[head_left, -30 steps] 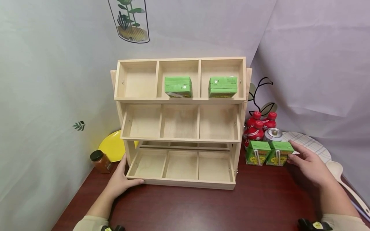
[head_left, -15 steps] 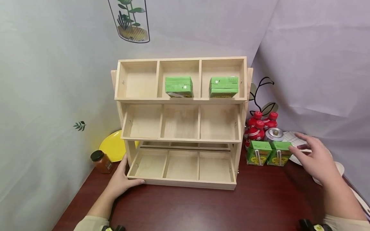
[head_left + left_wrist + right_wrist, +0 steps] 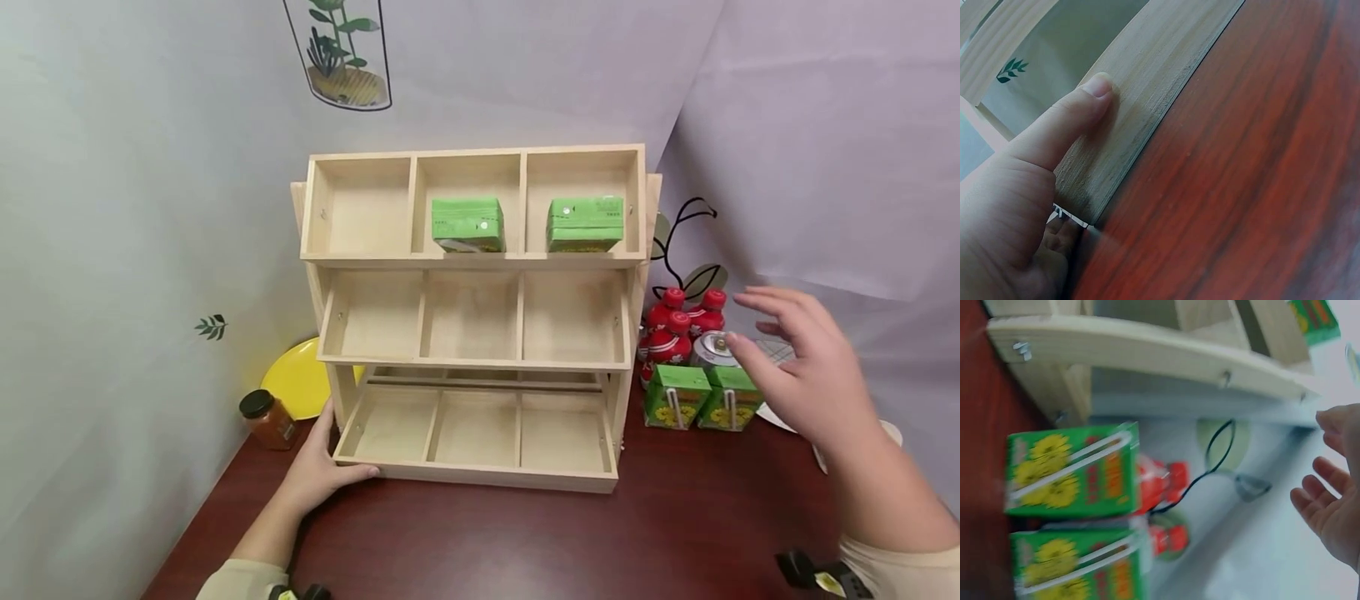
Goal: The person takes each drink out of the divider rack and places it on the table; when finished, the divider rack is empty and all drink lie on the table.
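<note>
A three-tier wooden rack (image 3: 474,361) with divided compartments stands on the table. My left hand (image 3: 318,467) holds its lower left corner. In the left wrist view the thumb (image 3: 1079,109) lies on the front board (image 3: 1141,75), with the other fingers round the side, partly hidden. Two green drink cartons with yellow flowers, a left one (image 3: 677,397) and a right one (image 3: 729,402), stand side by side right of the rack. Above and right of them my right hand (image 3: 813,375) hovers with parted fingers, touching nothing. The top tier bears a middle carton (image 3: 468,225) and a right carton (image 3: 585,223).
Behind the green cartons are red bottles (image 3: 670,342) and a silver can (image 3: 712,350). A checked plate (image 3: 772,350) and a pale spoon (image 3: 892,433) lie at the right, partly covered by the hand. Left of the rack are a jar (image 3: 267,419) and a yellow plate (image 3: 300,379).
My right hand has left the right-hand green carton, which it was touching, and has risen up above it. The cartons stay where they were. The left hand keeps its hold on the rack.
</note>
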